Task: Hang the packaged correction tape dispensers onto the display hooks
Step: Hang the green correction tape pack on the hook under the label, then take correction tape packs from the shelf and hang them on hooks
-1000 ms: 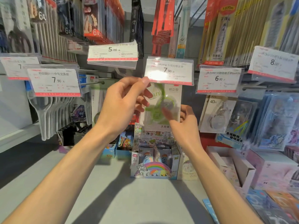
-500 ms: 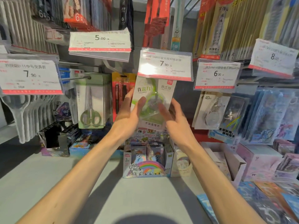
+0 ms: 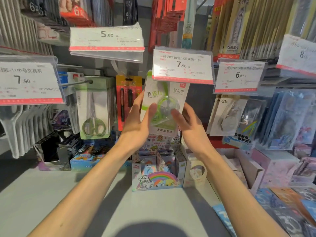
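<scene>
A green-and-white packaged correction tape dispenser (image 3: 163,98) hangs upright just below the 7.90 price tag (image 3: 182,65), which hides its top and the hook. My left hand (image 3: 136,124) pinches the pack's left edge, thumb on the front and fingers behind. My right hand (image 3: 189,127) is at the pack's right edge with its fingers spread and relaxed, the thumb tip touching the clear blister. More correction tape packs (image 3: 227,115) hang to the right under the 6.00 tag (image 3: 238,76).
Packaged scissors (image 3: 93,108) hang on a hook at the left, red pen packs (image 3: 127,93) beside them. Below my hands stands a rainbow pony display box (image 3: 156,180) on the grey shelf (image 3: 51,202). Pastel boxes (image 3: 273,168) crowd the right side.
My left hand has let go of the price tag and dropped to the pack's left edge. My right hand has released its grip and opened. The pack now hangs below the tag.
</scene>
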{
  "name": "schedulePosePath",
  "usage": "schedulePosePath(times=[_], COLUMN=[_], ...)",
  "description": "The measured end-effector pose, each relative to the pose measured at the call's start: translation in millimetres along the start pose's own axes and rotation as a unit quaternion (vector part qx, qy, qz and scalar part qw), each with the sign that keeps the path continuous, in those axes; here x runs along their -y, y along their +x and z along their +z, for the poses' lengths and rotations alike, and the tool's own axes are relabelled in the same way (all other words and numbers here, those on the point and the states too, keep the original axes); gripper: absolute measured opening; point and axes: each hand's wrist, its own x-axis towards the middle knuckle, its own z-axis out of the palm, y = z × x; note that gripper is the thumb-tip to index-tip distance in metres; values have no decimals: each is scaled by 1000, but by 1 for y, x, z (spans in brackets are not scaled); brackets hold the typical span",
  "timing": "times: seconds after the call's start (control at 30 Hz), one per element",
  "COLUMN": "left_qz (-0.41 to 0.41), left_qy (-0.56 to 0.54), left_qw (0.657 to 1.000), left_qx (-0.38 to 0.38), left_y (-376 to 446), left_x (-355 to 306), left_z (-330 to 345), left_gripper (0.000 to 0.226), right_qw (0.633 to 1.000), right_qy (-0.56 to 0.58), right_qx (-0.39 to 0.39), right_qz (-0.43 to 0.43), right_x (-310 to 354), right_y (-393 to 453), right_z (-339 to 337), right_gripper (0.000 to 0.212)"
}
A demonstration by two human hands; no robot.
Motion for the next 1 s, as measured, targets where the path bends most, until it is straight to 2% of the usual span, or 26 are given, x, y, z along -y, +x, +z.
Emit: schedulePosePath(times=[0.2, 0.27, 0.33, 0.47, 0.57, 0.7, 0.93, 1.0], left_qz=[-17, -31, -59, -94, -125, -194, -238, -250], left_qy=[-32, -41, -44, -56, -93, -162, -187, -195], left_qw=[999, 999, 997, 994, 986, 965, 952, 948], left_qx=[9, 11, 11, -20, -54, -73, -49, -35], left_y=[-7, -14, -26, -60, -94, -139, -190, -202], left_x=[-1, 2, 9, 23, 32, 36, 12, 1], left_z=[-5, -14, -25, -42, -46, -37, 11, 32], left_gripper=[55, 52, 44, 23, 13, 15, 18, 15], right_qw=[998, 998, 997, 988, 981, 971, 955, 951], right_qy=[57, 40, 19, 73, 98, 105, 139, 157], right_qx=[-30, -37, -53, -102, -126, -154, -197, -206], right_qz=[14, 22, 43, 85, 109, 149, 171, 169], right_x=[8, 7, 2, -12, -21, -37, -50, -52], right_y=[-11, -23, -38, -78, -117, -171, -237, -252], right_z=[-2, -10, -17, -25, -30, -43, -86, -107], right_gripper=[81, 83, 70, 19, 8, 12, 13, 20])
